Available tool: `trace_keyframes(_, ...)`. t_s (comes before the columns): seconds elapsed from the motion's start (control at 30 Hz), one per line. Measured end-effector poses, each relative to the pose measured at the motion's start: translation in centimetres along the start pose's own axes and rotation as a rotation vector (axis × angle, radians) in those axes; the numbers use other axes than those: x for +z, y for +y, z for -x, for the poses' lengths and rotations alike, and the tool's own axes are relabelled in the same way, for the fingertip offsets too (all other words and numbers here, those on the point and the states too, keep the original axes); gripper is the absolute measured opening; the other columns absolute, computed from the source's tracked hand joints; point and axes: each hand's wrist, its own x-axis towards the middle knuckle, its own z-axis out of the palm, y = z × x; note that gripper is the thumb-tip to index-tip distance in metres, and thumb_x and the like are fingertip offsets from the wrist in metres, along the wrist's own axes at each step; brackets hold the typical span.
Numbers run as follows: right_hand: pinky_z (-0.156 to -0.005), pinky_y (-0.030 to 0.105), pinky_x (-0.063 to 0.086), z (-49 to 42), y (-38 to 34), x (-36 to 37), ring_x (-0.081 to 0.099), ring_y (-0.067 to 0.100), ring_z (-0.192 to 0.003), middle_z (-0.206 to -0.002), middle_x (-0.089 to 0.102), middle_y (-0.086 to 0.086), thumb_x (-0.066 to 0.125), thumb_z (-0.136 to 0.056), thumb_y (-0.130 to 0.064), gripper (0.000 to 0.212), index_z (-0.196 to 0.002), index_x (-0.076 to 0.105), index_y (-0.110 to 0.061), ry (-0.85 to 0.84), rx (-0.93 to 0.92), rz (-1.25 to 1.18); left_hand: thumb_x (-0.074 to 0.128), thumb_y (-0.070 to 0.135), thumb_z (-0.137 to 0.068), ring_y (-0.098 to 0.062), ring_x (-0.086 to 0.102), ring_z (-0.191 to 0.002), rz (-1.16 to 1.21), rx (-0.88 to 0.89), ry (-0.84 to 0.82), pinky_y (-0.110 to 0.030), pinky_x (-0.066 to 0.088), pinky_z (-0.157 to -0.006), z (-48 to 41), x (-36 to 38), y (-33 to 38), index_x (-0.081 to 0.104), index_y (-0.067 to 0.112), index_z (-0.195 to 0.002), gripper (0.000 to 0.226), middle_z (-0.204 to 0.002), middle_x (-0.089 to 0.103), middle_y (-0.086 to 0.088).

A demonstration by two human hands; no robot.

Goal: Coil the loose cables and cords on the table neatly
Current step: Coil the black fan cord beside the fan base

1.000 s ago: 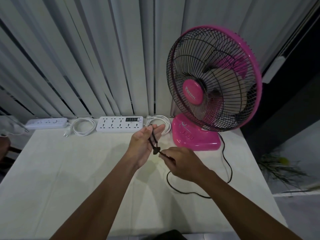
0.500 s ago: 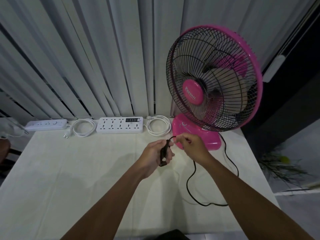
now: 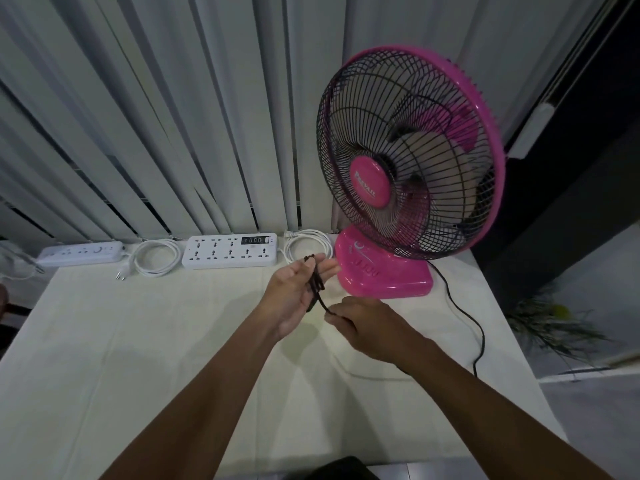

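A black fan cord [image 3: 468, 317] runs from behind the pink fan [image 3: 408, 168] down the right of the white table [image 3: 104, 358] and back to my hands. My left hand [image 3: 294, 292] is palm up in front of the fan base, with a few short black loops of the cord lying across its fingers and the thumb pressing them. My right hand [image 3: 360, 323], just below and right of it, pinches the cord where it leaves the loops. Two white cords lie coiled at the back: one [image 3: 156, 258] between the power strips, one [image 3: 306, 245] beside the fan base.
A white multi-socket strip with a display [image 3: 230, 251] and a smaller white strip [image 3: 79, 254] sit along the back edge under vertical blinds. The fan base [image 3: 384, 271] stands right behind my hands. The table's right edge drops off near a plant [image 3: 554, 323].
My right hand came down from near the fan base to below the left hand, drawing cord with it. My left hand opened palm up with more loops laid on it. The slack on the table shrank.
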Motion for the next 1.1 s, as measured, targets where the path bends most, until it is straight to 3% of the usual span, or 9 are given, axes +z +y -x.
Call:
trace_keyframes(0.23, -0.039, 0.023, 0.039, -1.1, 1.1, -4.0, 0.047, -0.001, -0.041, -0.047, 0.048, -0.009, 0.067, -0.087, -0.053, 0.036, -0.074, 0.067, -0.019, -0.004, 0.299, -0.518, 0.049, 0.016, -0.103, -0.015, 0.065, -0.076, -0.682, 0.036, 0.006, -0.026, 0.047, -0.073, 0.7, 1.2, -2.3, 0.066, -0.002, -0.11, 0.026, -0.091, 0.074, -0.011)
trace_keyframes(0.33, -0.036, 0.025, 0.043, -1.0, 2.5, -5.0, 0.055, 0.011, -0.035, -0.046, 0.053, -0.007, 0.063, -0.082, -0.067, 0.045, -0.075, 0.064, -0.022, -0.161, 0.392, -0.488, 0.042, 0.025, -0.106, -0.019, 0.073, -0.085, -0.83, -0.029, -0.049, -0.029, 0.048, -0.082, 1.6, 1.1, -3.5, 0.067, 0.003, -0.107, 0.033, -0.086, 0.078, -0.012)
trace_keyframes(0.43, -0.04, 0.026, 0.048, -0.2, 4.2, -4.6, 0.063, 0.01, -0.047, -0.061, 0.065, -0.02, 0.063, -0.087, -0.056, 0.028, -0.078, 0.065, -0.029, -0.23, 0.394, -0.428, 0.034, 0.025, -0.108, -0.031, 0.069, -0.089, -0.705, -0.129, -0.06, -0.03, 0.044, -0.088, 2.7, 0.8, -4.9, 0.068, 0.007, -0.104, 0.039, -0.07, 0.072, -0.019)
trace_keyframes(0.53, -0.068, 0.026, 0.057, 0.8, 5.5, -2.8, 0.07, 0.003, -0.08, -0.086, 0.075, -0.021, 0.06, -0.095, -0.032, 0.017, -0.081, 0.071, -0.032, -0.143, 0.348, -0.46, 0.032, 0.029, -0.108, -0.025, 0.066, -0.07, -0.525, -0.269, -0.048, -0.037, 0.046, -0.088, 3.1, 1.3, -6.0, 0.067, 0.005, -0.104, 0.042, -0.054, 0.056, -0.009)
trace_keyframes(0.63, -0.065, 0.01, 0.044, 2.2, 6.0, -0.9, 0.062, -0.005, -0.068, -0.071, 0.069, -0.024, 0.057, -0.097, -0.023, 0.032, -0.077, 0.07, -0.044, -0.016, 0.312, -0.514, 0.036, 0.028, -0.107, -0.015, 0.038, -0.047, -0.395, -0.346, -0.087, -0.037, 0.049, -0.087, 2.7, 1.6, -6.2, 0.061, 0.003, -0.102, 0.035, -0.056, 0.034, 0.002)
trace_keyframes(0.8, -0.058, 0.02, 0.044, 4.4, 7.3, 1.0, 0.058, 0.01, -0.055, -0.06, 0.062, -0.006, 0.046, -0.104, -0.036, 0.03, -0.082, 0.062, -0.048, -0.041, 0.343, -0.426, 0.039, 0.024, -0.106, -0.016, 0.037, -0.048, -0.191, -0.407, -0.062, -0.038, 0.049, -0.094, 2.0, 2.7, -5.9, 0.058, 0.005, -0.096, 0.028, -0.058, 0.036, 0.002)
trace_keyframes(0.93, -0.056, 0.013, 0.044, 5.6, 7.5, 1.5, 0.065, 0.023, -0.077, -0.075, 0.06, -0.003, 0.04, -0.103, -0.015, 0.034, -0.134, 0.05, -0.026, -0.176, 0.372, -0.351, 0.038, 0.024, -0.106, -0.027, 0.069, -0.072, 0.039, -0.343, 0.032, -0.041, 0.047, -0.101, 0.5, 5.1, -6.9, 0.057, 0.005, -0.095, 0.029, -0.076, 0.07, -0.01)
trace_keyframes(1.03, -0.082, 0.043, 0.056, 6.5, 6.8, 0.6, 0.064, 0.036, -0.082, -0.081, 0.066, 0.012, 0.038, -0.103, -0.014, 0.044, -0.146, 0.035, -0.023, -0.184, 0.314, -0.282, 0.03, 0.022, -0.108, -0.03, 0.071, -0.106, 0.108, -0.246, 0.054, -0.035, 0.05, -0.093, -0.7, 6.7, -7.6, 0.052, 0.005, -0.102, 0.028, -0.118, 0.07, -0.023)
trace_keyframes(1.1, -0.077, 0.05, 0.054, 6.9, 6.6, -0.6, 0.062, 0.033, -0.08, -0.084, 0.064, 0.013, 0.036, -0.105, -0.023, 0.039, -0.143, 0.034, -0.031, -0.195, 0.318, -0.203, 0.027, 0.02, -0.109, -0.03, 0.066, -0.116, 0.162, -0.164, 0.092, -0.038, 0.046, -0.102, -1.3, 7.2, -8.2, 0.047, 0.003, -0.118, 0.028, -0.131, 0.062, -0.025)
